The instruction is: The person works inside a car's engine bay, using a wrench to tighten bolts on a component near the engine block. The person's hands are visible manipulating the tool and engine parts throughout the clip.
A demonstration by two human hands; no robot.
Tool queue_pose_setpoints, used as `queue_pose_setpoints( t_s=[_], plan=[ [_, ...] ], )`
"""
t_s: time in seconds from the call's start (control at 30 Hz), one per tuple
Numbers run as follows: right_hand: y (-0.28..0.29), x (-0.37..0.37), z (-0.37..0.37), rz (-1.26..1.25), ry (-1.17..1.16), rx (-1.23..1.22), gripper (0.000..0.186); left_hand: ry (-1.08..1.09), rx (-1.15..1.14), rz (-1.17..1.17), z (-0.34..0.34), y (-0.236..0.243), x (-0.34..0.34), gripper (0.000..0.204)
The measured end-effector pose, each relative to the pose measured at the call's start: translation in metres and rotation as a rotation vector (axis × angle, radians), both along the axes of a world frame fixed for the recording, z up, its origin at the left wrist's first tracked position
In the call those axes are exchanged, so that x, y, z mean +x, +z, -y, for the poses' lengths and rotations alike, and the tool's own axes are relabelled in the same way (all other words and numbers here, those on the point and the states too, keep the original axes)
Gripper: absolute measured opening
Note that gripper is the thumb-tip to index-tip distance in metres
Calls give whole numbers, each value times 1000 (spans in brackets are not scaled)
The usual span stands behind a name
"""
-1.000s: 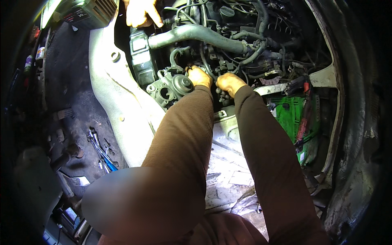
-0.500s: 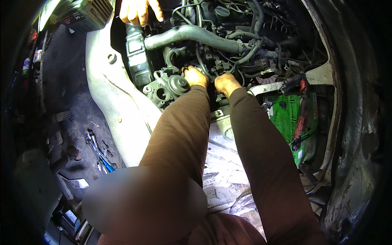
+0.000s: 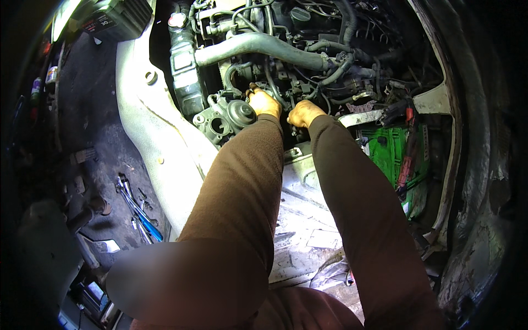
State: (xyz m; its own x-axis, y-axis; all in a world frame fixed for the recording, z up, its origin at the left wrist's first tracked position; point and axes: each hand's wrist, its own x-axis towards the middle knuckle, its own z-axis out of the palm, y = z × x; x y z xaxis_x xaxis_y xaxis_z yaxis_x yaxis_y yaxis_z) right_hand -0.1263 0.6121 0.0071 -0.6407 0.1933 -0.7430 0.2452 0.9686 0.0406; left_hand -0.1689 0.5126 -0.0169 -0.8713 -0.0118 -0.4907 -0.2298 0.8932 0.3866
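Note:
Both my arms, in brown sleeves, reach into a vehicle's engine bay. My left hand (image 3: 264,103) is down among the hoses, just right of a round metal housing (image 3: 240,114) with an open port. Its fingers are bent around something I cannot make out, and their tips are partly hidden. Close by on the right, my right hand (image 3: 304,114) is curled, thumb side up, beside a thin dark hose (image 3: 271,82). What its fingers grip is hidden below. A thick grey pipe (image 3: 264,47) crosses the bay beyond both hands.
A ribbed reservoir (image 3: 187,69) with a cap stands at the far left of the bay. The green battery (image 3: 385,157) sits right of my right forearm. Tools (image 3: 144,223) lie on the dark floor past the white body panel (image 3: 165,129). A dark box (image 3: 118,21) rests at upper left.
Another person's hand over the reservoir at the top has gone out of view, uncovering the cap. My hands stay in nearly the same place, with the right one slightly shifted.

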Motion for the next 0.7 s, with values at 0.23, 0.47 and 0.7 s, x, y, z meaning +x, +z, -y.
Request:
queue_pose_setpoints(
  t_s=[0.23, 0.47, 0.7],
  plan=[
    [39, -10, 14, -91, -414, -230, 23, 81, 41, -28, 15, -1, -2, 74],
    [28, 4, 19, -216, -550, -176, 27, 113, 76, 25, 13, -11, -6, 71],
    [66, 6, 24, -181, -1071, -421, 24, 96, 48, -15, 8, -5, -4, 70]
  ],
)
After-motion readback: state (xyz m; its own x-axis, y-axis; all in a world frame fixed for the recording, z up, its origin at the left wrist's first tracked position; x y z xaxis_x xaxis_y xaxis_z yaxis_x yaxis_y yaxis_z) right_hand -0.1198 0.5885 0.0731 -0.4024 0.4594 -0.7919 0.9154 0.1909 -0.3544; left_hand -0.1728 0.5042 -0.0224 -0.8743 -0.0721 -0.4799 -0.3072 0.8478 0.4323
